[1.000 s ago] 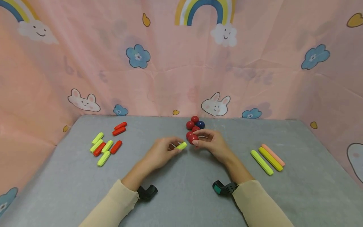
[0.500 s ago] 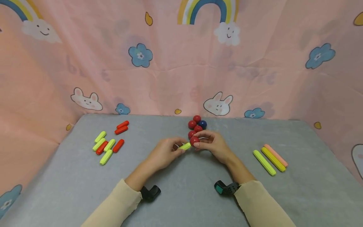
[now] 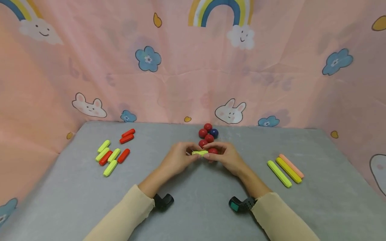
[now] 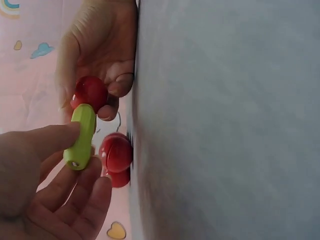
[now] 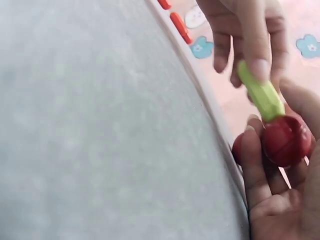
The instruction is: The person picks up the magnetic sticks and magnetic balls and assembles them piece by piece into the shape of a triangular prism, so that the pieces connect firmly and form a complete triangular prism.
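My left hand (image 3: pixel 175 160) pinches a short yellow-green magnetic rod (image 4: pixel 81 137) between thumb and fingers. A red ball (image 5: pixel 284 145) is held by the fingers of my right hand (image 3: pixel 229 159). In both wrist views the rod's end meets the ball, so the two line up between my hands. In the head view the right thumb overlaps the rod's right end. Just behind the hands several more red balls (image 3: pixel 203 133) and a dark blue ball (image 3: pixel 214 133) stand close together in a cluster; the fingers partly cover the nearest of them.
To the left lie several short yellow-green rods (image 3: pixel 110 168) and short red rods (image 3: pixel 123 156). On the right side rest three longer rods: yellow-green (image 3: pixel 279 173), yellow (image 3: pixel 288 170) and pink (image 3: pixel 291 166). The grey tabletop (image 3: pixel 193 214) ends at a pink patterned curtain (image 3: pixel 181 87).
The right hand has drawn the red ball out of the cluster toward me. The left hand has moved right with the yellow-green rod, and rod and ball now meet.
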`<state>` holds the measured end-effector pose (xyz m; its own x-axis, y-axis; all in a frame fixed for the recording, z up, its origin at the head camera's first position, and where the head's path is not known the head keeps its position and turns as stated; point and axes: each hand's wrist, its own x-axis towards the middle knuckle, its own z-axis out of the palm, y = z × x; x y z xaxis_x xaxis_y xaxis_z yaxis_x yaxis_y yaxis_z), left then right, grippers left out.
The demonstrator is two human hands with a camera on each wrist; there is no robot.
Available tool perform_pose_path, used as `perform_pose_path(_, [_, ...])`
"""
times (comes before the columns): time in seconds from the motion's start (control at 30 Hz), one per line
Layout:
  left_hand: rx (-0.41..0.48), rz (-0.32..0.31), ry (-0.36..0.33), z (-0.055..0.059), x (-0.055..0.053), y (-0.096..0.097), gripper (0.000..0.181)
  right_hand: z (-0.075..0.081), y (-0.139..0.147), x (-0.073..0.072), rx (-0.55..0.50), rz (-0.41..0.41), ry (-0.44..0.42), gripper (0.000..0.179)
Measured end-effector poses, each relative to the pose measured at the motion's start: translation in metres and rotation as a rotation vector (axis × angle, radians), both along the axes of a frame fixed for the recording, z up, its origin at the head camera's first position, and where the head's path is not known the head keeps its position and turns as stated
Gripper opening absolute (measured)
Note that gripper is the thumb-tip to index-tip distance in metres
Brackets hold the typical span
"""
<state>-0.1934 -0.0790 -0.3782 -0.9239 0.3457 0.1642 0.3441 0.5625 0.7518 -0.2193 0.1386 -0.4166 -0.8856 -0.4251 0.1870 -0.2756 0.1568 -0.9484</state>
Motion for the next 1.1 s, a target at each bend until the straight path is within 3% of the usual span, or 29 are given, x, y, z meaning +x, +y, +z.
perform_pose_path(0.23, [0.127, 0.061, -0.062, 0.006, -0.012, 0.007, 0.013, 0.000, -0.001, 0.002, -0.025, -0.071, -0.023, 0.028])
perform_pose_path(0.57, [0.235, 0.025, -0.155, 0.014, -0.023, 0.018, 0.018, 0.008, 0.011, 0.003, -0.028, -0.151, 0.012, 0.028])
perform_pose_path(0.67, [0.268, 0.009, -0.161, 0.014, -0.026, 0.017, 0.025, 0.005, 0.015, 0.003, -0.072, -0.176, 0.008, 0.028])
perform_pose_path(0.87, [0.241, 0.001, -0.097, 0.015, -0.030, 0.011, 0.030, 0.000, 0.019, 0.006, -0.143, -0.280, -0.038, 0.032])
perform_pose_path(1.0, [0.171, 0.053, -0.068, 0.006, -0.031, 0.009, 0.025, 0.000, 0.019, 0.006, -0.134, -0.290, -0.045, 0.033])
perform_pose_path(1.1, [0.134, 0.082, -0.090, -0.003, -0.033, 0.010, 0.026, -0.001, 0.018, 0.005, -0.141, -0.284, -0.039, 0.032])
